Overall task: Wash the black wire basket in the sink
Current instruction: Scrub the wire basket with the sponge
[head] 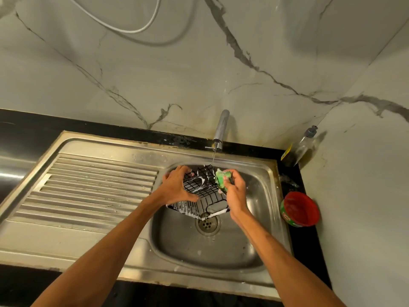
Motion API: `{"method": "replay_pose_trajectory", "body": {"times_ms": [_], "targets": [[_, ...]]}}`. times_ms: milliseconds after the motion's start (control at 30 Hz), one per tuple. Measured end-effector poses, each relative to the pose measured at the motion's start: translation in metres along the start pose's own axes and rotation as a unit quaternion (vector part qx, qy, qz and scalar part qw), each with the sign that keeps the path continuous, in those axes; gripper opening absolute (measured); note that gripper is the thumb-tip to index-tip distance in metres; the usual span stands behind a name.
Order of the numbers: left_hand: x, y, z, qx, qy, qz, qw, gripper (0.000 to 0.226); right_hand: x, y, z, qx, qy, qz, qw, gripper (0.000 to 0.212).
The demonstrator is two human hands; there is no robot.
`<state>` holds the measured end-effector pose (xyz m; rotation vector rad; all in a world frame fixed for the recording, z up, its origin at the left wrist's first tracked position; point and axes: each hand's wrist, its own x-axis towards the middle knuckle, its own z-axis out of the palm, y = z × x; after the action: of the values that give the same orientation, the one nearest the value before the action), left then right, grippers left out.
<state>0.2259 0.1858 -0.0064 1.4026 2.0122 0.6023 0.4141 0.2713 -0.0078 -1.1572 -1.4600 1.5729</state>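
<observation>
The black wire basket [200, 193] is tilted over the steel sink bowl [221, 247], streaked with white foam. My left hand [177, 185] grips its left side, fingers curled over the rim. In my right hand [235, 189] is a green scrub sponge [222, 178], pressed against the basket's right edge. A thin stream of water falls from the tap [221, 129] onto the basket's far side.
A ribbed steel draining board [88, 189] lies left of the bowl. The drain [207, 223] sits just under the basket. A red tub of dish paste [299, 209] and a clear pump bottle [303, 147] stand on the black counter at right, against the marble wall.
</observation>
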Motion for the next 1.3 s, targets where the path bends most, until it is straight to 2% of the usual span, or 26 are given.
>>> {"method": "replay_pose_trajectory", "body": {"times_ms": [133, 200, 233, 367, 433, 500, 600, 667, 733, 800, 900, 933, 1067, 1100, 1200, 1233, 1300], "targets": [[0.004, 0.005, 0.009, -0.008, 0.028, 0.033, 0.999, 0.122, -0.002, -0.006, 0.008, -0.038, -0.019, -0.044, 0.998, 0.025], [0.005, 0.01, 0.012, -0.034, 0.024, 0.055, 0.998, 0.134, -0.001, -0.012, 0.01, -0.052, -0.038, -0.061, 0.996, 0.023], [0.005, 0.014, 0.013, -0.036, 0.02, 0.06, 0.997, 0.132, -0.001, -0.015, 0.011, -0.062, -0.046, -0.072, 0.994, 0.021], [0.008, 0.029, 0.01, -0.065, 0.06, 0.059, 0.994, 0.095, -0.002, -0.02, 0.014, -0.093, -0.082, -0.116, 0.985, 0.018], [0.009, 0.03, 0.009, -0.064, 0.091, 0.058, 0.992, 0.084, -0.001, -0.024, 0.01, -0.119, -0.103, -0.13, 0.979, 0.021], [0.007, 0.028, 0.011, -0.06, 0.109, 0.065, 0.99, 0.087, 0.008, -0.028, 0.0, -0.163, -0.073, -0.14, 0.974, 0.026], [0.004, 0.019, 0.015, -0.063, 0.128, 0.066, 0.988, 0.092, 0.016, -0.031, -0.014, -0.238, 0.027, -0.154, 0.959, 0.029], [0.004, 0.018, 0.017, -0.073, 0.136, 0.063, 0.986, 0.092, 0.004, -0.033, -0.005, -0.243, -0.04, -0.189, 0.951, 0.024], [0.004, 0.016, 0.018, -0.087, 0.142, 0.066, 0.984, 0.093, -0.015, -0.028, 0.008, -0.283, -0.123, -0.243, 0.92, 0.028], [0.002, 0.013, 0.018, -0.109, 0.139, 0.069, 0.982, 0.094, -0.012, -0.017, 0.001, -0.327, -0.108, -0.285, 0.895, 0.037], [-0.002, 0.009, 0.017, -0.126, 0.132, 0.07, 0.981, 0.093, 0.014, 0.0, -0.027, -0.342, 0.009, -0.224, 0.913, 0.043], [-0.003, 0.009, 0.016, -0.128, 0.131, 0.073, 0.98, 0.092, 0.016, 0.001, -0.029, -0.343, 0.025, -0.21, 0.915, 0.043], [-0.004, 0.004, 0.013, -0.137, 0.137, 0.074, 0.978, 0.089, 0.005, -0.007, -0.016, -0.372, -0.083, -0.277, 0.882, 0.035], [-0.005, 0.002, 0.013, -0.133, 0.136, 0.074, 0.979, 0.09, 0.009, -0.009, -0.023, -0.374, -0.07, -0.274, 0.883, 0.033], [-0.008, 0.0, 0.011, -0.119, 0.133, 0.084, 0.98, 0.09, 0.035, -0.006, -0.05, -0.362, 0.066, -0.189, 0.911, 0.034], [-0.009, 0.0, 0.01, -0.121, 0.131, 0.086, 0.98, 0.09, 0.038, -0.006, -0.051, -0.359, 0.076, -0.18, 0.913, 0.034], [-0.01, 0.001, 0.007, -0.127, 0.129, 0.085, 0.98, 0.089, 0.033, -0.014, -0.034, -0.368, 0.025, -0.209, 0.906, 0.03]]}}
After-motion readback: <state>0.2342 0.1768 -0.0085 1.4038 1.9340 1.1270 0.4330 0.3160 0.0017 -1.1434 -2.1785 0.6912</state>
